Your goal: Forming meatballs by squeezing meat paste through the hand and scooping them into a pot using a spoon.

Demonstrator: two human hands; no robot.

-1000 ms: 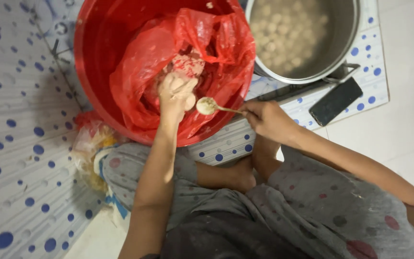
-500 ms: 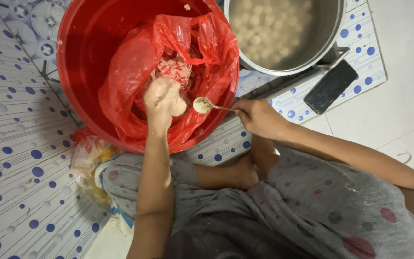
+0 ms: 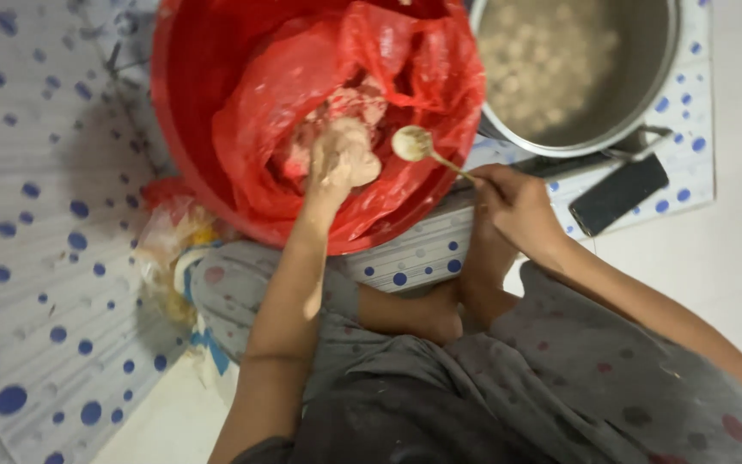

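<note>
- Over the red basin [image 3: 184, 129], we keep our left hand [image 3: 341, 159] down inside the red bag [image 3: 405, 77], much as a second ago; the view sits closer than it did then, and the basin takes up more of the frame.
- Our left hand has closed more tightly since the earlier frames: the fingers [image 3: 337, 142] curl into a loose fist around a lump of pale pink paste [image 3: 349, 107], and paste coats the knuckles.
- We cannot tell how much paste sits inside the fist, since the fingers hide it.
- The rest of the paste lies in the bag just beyond the fist, touching it.
- Our right hand [image 3: 517, 206] still pinches the spoon [image 3: 414, 144] by the end of its handle, fingers narrow and closed on it, thumb on top.
- The spoon bowl has moved nearer the left hand than before; it now hangs just beside the fist, over the bag's edge, and looks smeared with paste.
- The pot [image 3: 646, 103] stands just right of the basin, with pale round balls [image 3: 543, 60] floating in cloudy water.
- A dark phone [image 3: 618, 194] lies on the dotted mat [image 3: 27, 258] below the pot, near our right hand.
- A crumpled clear bag [image 3: 169, 241] sits at the basin's lower left, against our knee.
</note>
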